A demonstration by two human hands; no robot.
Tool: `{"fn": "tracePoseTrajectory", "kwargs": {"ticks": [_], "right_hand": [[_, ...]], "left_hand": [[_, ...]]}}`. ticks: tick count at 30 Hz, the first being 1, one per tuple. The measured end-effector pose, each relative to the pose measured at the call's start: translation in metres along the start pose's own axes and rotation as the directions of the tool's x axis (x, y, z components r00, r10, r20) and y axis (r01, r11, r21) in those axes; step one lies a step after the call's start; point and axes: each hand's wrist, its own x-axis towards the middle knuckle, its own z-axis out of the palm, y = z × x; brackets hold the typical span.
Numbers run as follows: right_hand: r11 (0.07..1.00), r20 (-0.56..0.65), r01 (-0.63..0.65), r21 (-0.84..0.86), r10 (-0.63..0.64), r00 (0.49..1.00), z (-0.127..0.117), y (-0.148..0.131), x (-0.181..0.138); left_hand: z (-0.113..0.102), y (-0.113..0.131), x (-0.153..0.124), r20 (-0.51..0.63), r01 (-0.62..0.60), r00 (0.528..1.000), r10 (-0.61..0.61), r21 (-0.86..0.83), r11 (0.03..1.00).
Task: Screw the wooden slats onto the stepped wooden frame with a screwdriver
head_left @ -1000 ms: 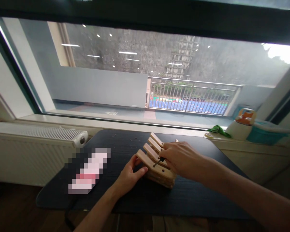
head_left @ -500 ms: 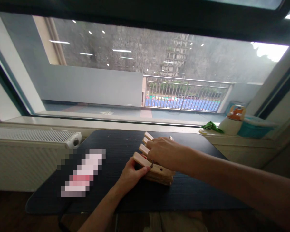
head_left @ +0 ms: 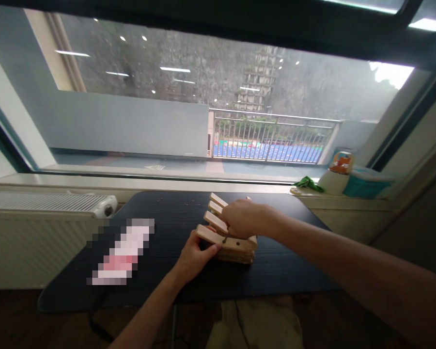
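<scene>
A pale wooden piece [head_left: 236,254] with several slats jutting out to the left lies on the black table. Its near face has a round dark hole, and a thin dark metal rod or screw [head_left: 224,240] stands at a second spot beside it. My left hand [head_left: 194,252] grips the nearest slat, thumb in front and fingers behind. Over the middle of the wood is my right hand [head_left: 245,218], its fingers curled down in a closed grip. Whatever those fingers hold is hidden by the hand itself.
The black folding table [head_left: 167,213] stands against a window sill. A pixelated pink and white item [head_left: 127,252] lies at its left. A white radiator [head_left: 47,232] is further left. On the sill are a green cloth [head_left: 308,183], a white container [head_left: 332,183] and a teal box [head_left: 366,184].
My right hand has turned and lifted slightly, with its fingers curled tighter. My left hand keeps its hold on the wood. The whole view has shifted a little.
</scene>
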Motion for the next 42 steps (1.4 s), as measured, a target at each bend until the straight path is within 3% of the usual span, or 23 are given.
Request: {"fn": "tracePoseTrajectory", "kwargs": {"ticks": [8,13,18,23,28,32,37,42], "right_hand": [[1.000,0.074,0.021,-0.013,-0.020,0.997,-0.023,-0.009,-0.010],[0.996,0.061,0.086,-0.012,-0.085,0.995,-0.014,-0.009,-0.005],[1.000,0.019,-0.021,-0.001,0.021,1.000,0.002,-0.001,-0.001],[0.996,0.076,-0.088,-0.007,0.088,0.993,-0.012,-0.005,-0.006],[1.000,0.073,-0.011,0.007,0.010,0.997,-0.026,-0.009,-0.014],[0.999,0.021,0.037,0.025,-0.038,0.999,-0.018,-0.007,-0.016],[0.994,-0.031,-0.085,0.073,0.087,0.996,-0.001,-0.005,-0.012],[0.978,0.021,-0.191,0.084,0.190,0.982,-0.008,-0.005,-0.014]], "left_hand": [[-0.001,0.001,-0.001,0.000,-0.043,0.999,0.043,-0.041,0.998],[-0.003,0.003,-0.001,0.027,-0.048,0.998,0.050,-0.086,0.995],[-0.002,0.002,0.000,0.056,-0.065,0.996,0.073,-0.138,0.988],[-0.001,0.002,-0.001,0.038,-0.107,0.993,0.113,-0.141,0.984],[-0.002,0.002,-0.001,0.032,-0.127,0.991,0.132,-0.130,0.983],[-0.001,0.001,0.000,0.026,-0.108,0.993,0.111,-0.118,0.987],[-0.001,0.002,0.001,0.017,-0.078,0.997,0.080,-0.097,0.992],[0.000,0.004,0.000,0.016,-0.084,0.996,0.086,-0.101,0.991]]}}
